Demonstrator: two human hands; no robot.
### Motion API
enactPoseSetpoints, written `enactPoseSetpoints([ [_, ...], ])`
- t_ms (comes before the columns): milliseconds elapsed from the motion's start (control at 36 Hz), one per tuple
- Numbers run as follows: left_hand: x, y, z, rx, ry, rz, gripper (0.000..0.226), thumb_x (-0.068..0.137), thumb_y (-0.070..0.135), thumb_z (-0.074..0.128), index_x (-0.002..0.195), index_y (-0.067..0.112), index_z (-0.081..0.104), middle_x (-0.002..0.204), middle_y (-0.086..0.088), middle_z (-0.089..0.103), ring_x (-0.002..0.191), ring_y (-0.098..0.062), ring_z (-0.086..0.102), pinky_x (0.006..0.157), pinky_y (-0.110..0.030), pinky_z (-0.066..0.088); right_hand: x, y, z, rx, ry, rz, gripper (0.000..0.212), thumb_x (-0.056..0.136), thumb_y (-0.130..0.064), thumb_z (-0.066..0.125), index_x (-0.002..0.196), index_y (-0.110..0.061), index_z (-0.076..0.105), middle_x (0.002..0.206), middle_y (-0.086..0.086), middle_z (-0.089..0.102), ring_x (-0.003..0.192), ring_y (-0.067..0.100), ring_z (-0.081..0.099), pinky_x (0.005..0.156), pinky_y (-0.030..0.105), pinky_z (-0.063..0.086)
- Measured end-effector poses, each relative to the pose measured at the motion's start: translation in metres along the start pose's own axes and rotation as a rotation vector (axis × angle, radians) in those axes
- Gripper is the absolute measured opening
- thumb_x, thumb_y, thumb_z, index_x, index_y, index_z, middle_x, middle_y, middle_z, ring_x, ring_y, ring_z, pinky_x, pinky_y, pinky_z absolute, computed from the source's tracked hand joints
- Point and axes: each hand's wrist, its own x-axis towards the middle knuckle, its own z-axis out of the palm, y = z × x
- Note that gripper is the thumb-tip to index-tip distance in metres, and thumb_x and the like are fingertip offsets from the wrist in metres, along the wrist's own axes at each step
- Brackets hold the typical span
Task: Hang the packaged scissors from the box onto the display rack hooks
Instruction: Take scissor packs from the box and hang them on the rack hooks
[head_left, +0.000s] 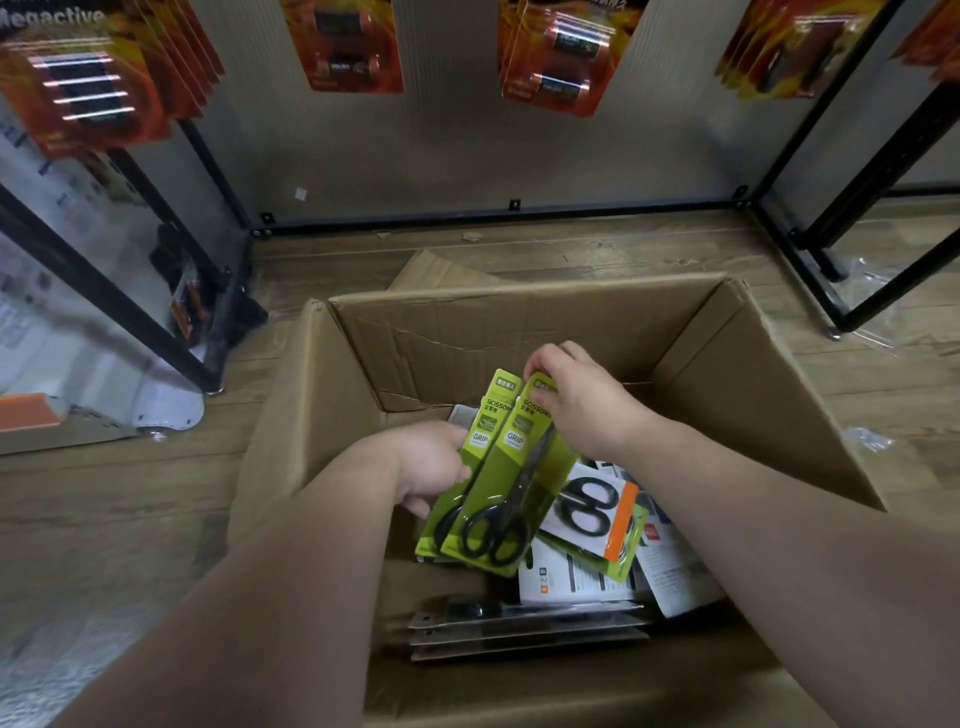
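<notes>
- The view looks down from a person's head into an open brown cardboard box (519, 332) standing on a wood-plank floor (130, 493).
- Both bare forearms reach into the box from the near edge.
- The left hand (434, 465) wraps the left edge of two green card packs of black-handled scissors (496, 467). Its grip is closed on the stack at mid-height, with the fingers hidden behind the cards.
- The right hand (582, 397) pinches the top of the front pack between thumb and fingers, a narrow closed grip at the hang tab.
- The two packs stand almost upright and overlap, raised above the box's contents. Their long axis runs from the handles at the near, lower end to the tabs at the far, upper end.
- More packs lie flat on the box bottom to the right and nearer, among them a white-and-orange card with black scissor handles (597, 512).
- Beyond the box, a black-framed display rack with a pale back panel (467, 145) carries orange battery packs (556, 52). No free hook is visible here.
- The rack lies far and up from both hands, so the tab ends already point toward it. The right hand, at the tabs, is the nearer one to lead the lift.
</notes>
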Motion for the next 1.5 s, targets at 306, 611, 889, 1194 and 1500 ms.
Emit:
enactPoseSetpoints([
  [306,0.007,0.008,0.004,0.098,0.101,0.092,0.013,0.096,0.022,0.065,0.106,0.015,0.066,0.096,-0.012,0.073,0.084,-0.035,0.07,0.067,-0.041,0.055,0.005,-0.009,0.004,0.032,0.075,-0.036,0.021,0.101,-0.023,0.053,0.121,-0.017,0.052,0.085,-0.015,0.041,0.108,0.02,0.042,0.09,0.031,0.038],
  [611,0.009,-0.004,-0.007,0.033,0.252,0.074,0.026,0.094,0.004,0.065,0.118,0.012,0.07,0.114,-0.006,0.071,0.11,-0.025,0.064,0.095,-0.029,0.046,0.007,0.036,0.0,-0.24,-0.051,0.238,0.021,0.101,-0.015,0.045,0.113,-0.01,0.061,0.106,0.015,0.068,0.09,0.03,0.062,0.077,0.037,0.05],
  [889,0.009,-0.011,-0.013,-0.04,0.267,0.037,0.027,0.095,0.0,0.059,0.119,0.01,0.067,0.119,-0.01,0.069,0.112,-0.028,0.062,0.088,-0.028,0.043,0.005,0.046,0.026,-0.468,-0.395,0.198,0.036,0.09,-0.042,0.064,0.115,-0.016,0.064,0.112,0.007,0.063,0.102,0.025,0.059,0.086,0.036,0.052],
  [1194,0.011,-0.014,-0.014,-0.052,0.305,0.017,0.029,0.093,-0.007,0.052,0.118,0.0,0.066,0.119,-0.019,0.069,0.093,-0.027,0.061,0.064,-0.024,0.043,0.011,0.049,0.041,-0.507,-0.452,0.182,0.031,0.085,-0.043,0.066,0.101,-0.02,0.053,0.117,0.007,0.061,0.107,0.027,0.058,0.08,0.032,0.048],
  [1500,0.008,-0.001,-0.01,0.004,0.303,0.046,0.03,0.091,-0.009,0.048,0.095,0.018,0.06,0.095,-0.009,0.059,0.086,-0.023,0.049,0.072,-0.03,0.039,-0.011,0.065,-0.01,-0.347,-0.382,0.347,0.028,0.087,-0.027,0.067,0.069,-0.015,0.05,0.069,-0.001,0.047,0.065,0.016,0.045,0.053,0.026,0.033],
])
